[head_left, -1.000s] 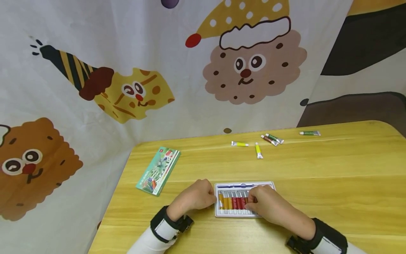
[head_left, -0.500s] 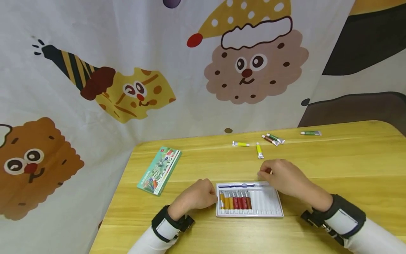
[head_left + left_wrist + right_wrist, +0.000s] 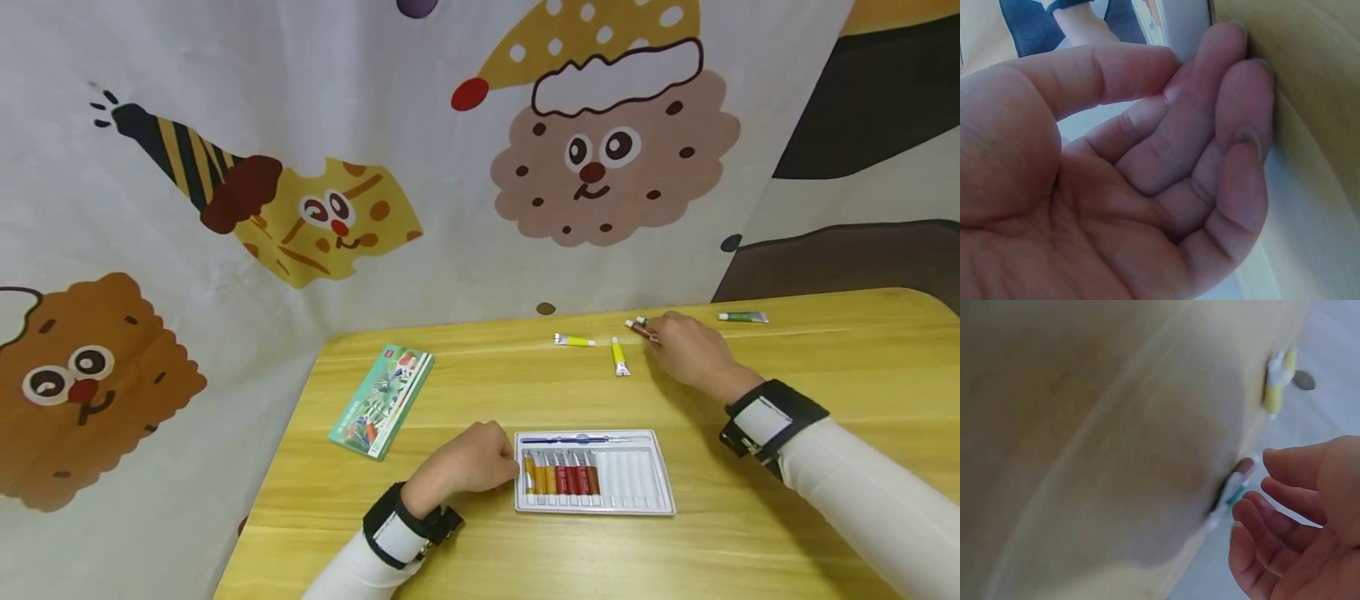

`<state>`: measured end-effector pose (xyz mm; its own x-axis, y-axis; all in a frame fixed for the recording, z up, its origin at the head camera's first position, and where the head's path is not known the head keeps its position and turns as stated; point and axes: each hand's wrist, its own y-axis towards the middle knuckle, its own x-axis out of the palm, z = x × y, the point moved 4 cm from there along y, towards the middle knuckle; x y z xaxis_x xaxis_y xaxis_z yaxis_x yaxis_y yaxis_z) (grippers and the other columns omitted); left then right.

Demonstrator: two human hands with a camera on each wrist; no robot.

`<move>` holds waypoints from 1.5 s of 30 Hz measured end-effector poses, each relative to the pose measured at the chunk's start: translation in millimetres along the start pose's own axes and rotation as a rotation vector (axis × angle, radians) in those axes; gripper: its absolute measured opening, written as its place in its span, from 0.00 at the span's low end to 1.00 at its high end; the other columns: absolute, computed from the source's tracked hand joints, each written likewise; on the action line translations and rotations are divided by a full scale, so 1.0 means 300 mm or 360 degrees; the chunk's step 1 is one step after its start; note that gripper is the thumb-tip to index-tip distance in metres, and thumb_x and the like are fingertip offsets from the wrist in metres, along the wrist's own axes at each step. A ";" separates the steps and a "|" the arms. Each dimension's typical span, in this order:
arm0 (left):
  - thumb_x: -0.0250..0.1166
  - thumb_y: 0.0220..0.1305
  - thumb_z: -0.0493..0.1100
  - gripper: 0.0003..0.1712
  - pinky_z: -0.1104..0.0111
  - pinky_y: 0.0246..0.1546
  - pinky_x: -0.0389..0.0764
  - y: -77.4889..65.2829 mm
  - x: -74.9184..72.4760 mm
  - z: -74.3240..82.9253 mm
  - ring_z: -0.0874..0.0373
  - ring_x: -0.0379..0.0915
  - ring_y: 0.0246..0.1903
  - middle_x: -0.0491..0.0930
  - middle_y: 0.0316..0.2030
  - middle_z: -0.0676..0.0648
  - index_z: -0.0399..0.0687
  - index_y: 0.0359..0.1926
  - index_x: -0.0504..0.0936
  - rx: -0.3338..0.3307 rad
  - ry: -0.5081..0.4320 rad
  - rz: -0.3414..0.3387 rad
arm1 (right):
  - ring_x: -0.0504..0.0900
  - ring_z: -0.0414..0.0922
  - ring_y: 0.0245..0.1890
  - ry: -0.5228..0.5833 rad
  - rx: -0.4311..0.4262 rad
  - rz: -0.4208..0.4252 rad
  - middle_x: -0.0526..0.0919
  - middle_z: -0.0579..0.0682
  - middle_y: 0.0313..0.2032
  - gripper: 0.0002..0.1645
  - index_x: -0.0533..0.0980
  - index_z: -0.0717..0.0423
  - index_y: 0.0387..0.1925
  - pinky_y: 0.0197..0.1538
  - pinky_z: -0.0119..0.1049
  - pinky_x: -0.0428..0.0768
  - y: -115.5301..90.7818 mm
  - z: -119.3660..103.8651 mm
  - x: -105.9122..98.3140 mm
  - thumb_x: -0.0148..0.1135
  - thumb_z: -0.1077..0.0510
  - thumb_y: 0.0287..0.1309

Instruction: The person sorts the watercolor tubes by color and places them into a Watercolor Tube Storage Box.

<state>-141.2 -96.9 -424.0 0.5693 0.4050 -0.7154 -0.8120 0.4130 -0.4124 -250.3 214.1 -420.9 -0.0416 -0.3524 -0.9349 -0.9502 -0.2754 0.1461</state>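
Note:
A white plastic paint tray [image 3: 630, 507] lies on the table with several yellow, red and brown paint tubes [image 3: 561, 479] in its left slots and a paintbrush [image 3: 562, 440] along the top. My left hand [image 3: 468, 458] holds the tray's left edge, thumb and index fingertip at its wall in the left wrist view. My right hand [image 3: 690, 350] reaches over a brown paint tube [image 3: 642, 331] and a dark green one beside it, mostly hidden in the head view. In the right wrist view its thumb and fingers stand apart, close to the brown tube [image 3: 1245, 467].
Two yellow tubes [image 3: 575, 341] lie left of the right hand. Further right is another green tube [image 3: 742, 317] near the table's back edge. A green paint box [image 3: 382, 402] lies at the left. A printed curtain [image 3: 450, 283] hangs behind the table [image 3: 480, 392].
My right hand has moved from the tray up and back to the brown and green tubes, leaving the tray's right slots in sight. The left hand stays at the tray's left edge.

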 end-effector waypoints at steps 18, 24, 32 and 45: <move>0.66 0.67 0.37 0.21 0.71 0.14 0.57 0.010 0.008 -0.002 0.63 0.59 0.11 0.71 0.09 0.55 0.45 0.15 0.82 0.0010 0.0020 0.0002 | 0.84 0.61 0.42 -0.0109 -0.0021 -0.0170 0.85 0.64 0.40 0.08 0.84 0.67 0.41 0.45 0.60 0.82 -0.014 0.096 0.005 0.63 0.74 0.61; 0.66 0.67 0.37 0.21 0.71 0.14 0.58 0.013 0.009 -0.008 0.63 0.59 0.11 0.72 0.09 0.55 0.45 0.15 0.82 0.0013 0.0019 0.0006 | 0.79 0.52 0.29 0.0035 0.0085 -0.0176 0.83 0.60 0.33 0.09 0.83 0.71 0.42 0.30 0.47 0.78 -0.024 0.124 -0.014 0.62 0.67 0.65; 0.65 0.67 0.38 0.20 0.71 0.14 0.57 0.012 0.010 -0.015 0.63 0.59 0.11 0.70 0.09 0.56 0.45 0.15 0.82 0.0002 0.0024 0.0007 | 0.67 0.43 0.15 0.0319 0.0377 -0.0288 0.65 0.44 0.13 0.24 0.81 0.59 0.18 0.22 0.35 0.61 -0.012 0.121 0.011 0.69 0.50 0.68; 0.66 0.66 0.38 0.20 0.71 0.14 0.57 0.013 0.010 -0.012 0.63 0.59 0.11 0.71 0.09 0.56 0.44 0.15 0.82 0.0003 0.0020 0.0022 | 0.67 0.40 0.13 0.0375 0.0329 -0.0374 0.70 0.44 0.12 0.17 0.81 0.60 0.17 0.21 0.33 0.63 -0.015 0.086 0.010 0.67 0.60 0.61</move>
<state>-143.0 -96.9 -429.8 0.5561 0.4004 -0.7283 -0.8197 0.4090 -0.4010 -254.1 237.4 -432.7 0.2338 -0.5034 -0.8318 -0.9686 -0.1954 -0.1539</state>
